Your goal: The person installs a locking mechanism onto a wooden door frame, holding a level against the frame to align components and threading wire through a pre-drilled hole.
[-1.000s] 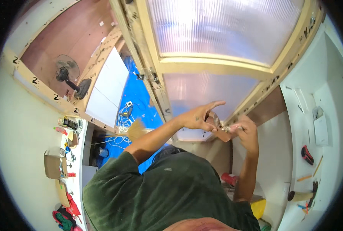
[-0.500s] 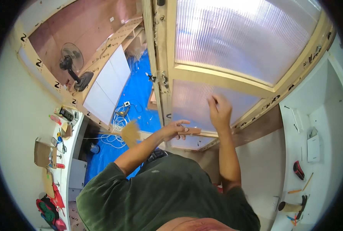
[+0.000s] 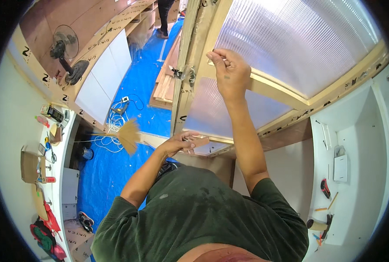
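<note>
My left hand [image 3: 179,144] is closed around a small flat reddish-brown piece [image 3: 202,142], perhaps folded sandpaper, held low in front of the door. My right hand [image 3: 230,72] is raised with thumb and fingers pinched together, close to the door's left upright. What it may hold is too small to tell. Behind both hands is a pale wooden door [image 3: 275,89] with ribbed translucent panels. One panel [image 3: 294,39] fills the upper part; a smaller one sits beneath the crossrail.
Left of me, a shelf [image 3: 65,148] bears tools, scissors and cloths. A straw broom [image 3: 128,136] stands near a white coiled cable [image 3: 115,122] over blue sheeting [image 3: 111,170]. A fan [image 3: 68,54] and stacked boards [image 3: 164,83] lie beyond. Right, a white shelf holds a red cutter [image 3: 325,188] and hammer [image 3: 320,225].
My right hand has moved up and left, toward the door's upright. My left hand still grips the reddish-brown piece. The view has shifted, and another person's legs now show at the far top.
</note>
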The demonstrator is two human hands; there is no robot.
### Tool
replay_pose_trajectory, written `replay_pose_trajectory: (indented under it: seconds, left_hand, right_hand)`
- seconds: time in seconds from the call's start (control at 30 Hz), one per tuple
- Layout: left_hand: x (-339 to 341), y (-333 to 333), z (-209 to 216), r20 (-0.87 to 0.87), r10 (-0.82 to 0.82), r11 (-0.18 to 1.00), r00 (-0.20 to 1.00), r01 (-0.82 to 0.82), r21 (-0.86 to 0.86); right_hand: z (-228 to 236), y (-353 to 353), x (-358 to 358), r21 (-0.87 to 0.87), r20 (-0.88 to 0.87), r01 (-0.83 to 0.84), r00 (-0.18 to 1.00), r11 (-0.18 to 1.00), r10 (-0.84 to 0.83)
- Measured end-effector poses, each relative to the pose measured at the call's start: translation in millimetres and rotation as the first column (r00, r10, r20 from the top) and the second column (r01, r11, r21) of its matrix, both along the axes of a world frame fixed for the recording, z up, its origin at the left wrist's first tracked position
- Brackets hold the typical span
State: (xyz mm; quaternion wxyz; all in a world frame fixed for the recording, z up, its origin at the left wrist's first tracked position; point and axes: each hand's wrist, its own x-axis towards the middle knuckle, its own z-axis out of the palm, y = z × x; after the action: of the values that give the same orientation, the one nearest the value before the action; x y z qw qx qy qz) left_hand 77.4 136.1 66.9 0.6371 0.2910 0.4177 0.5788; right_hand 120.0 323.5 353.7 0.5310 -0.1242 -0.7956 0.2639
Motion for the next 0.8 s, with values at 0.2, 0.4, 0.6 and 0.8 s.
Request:
replay_pose_trajectory:
  seconds: [0.2, 0.4, 0.6, 0.8]
  left_hand:
    - [0.6, 0.1, 9.2, 0.033, 0.052, 0.998, 0.998, -0.053, 0.031]
    - [6.9, 9.9, 15.7, 0.16, 0.193, 0.955, 0.968, -0.223, 0.198]
    - [-8.1, -0.8, 100.4, -0.298, 0.396, 0.874, 0.869, -0.256, 0.413]
    - [-30.7, -12.2, 182.1, -0.463, 0.519, 0.812, 0.718, -0.245, 0.53]
  right_hand:
    - [-4.6, -4.7, 5.0, 0.046, 0.119, 0.066, 0.99, 0.997, -0.071]
    - [-1.1, 4.3, 7.8, 0.141, 0.161, 0.059, 0.983, 0.988, -0.082]
    - [8.1, 7.1, 10.6, 0.06, 0.102, -0.02, 0.995, 0.998, 0.014]
    - [55.9, -1.2, -20.3, 0.062, -0.295, -0.049, 0.953, 0.997, 0.065]
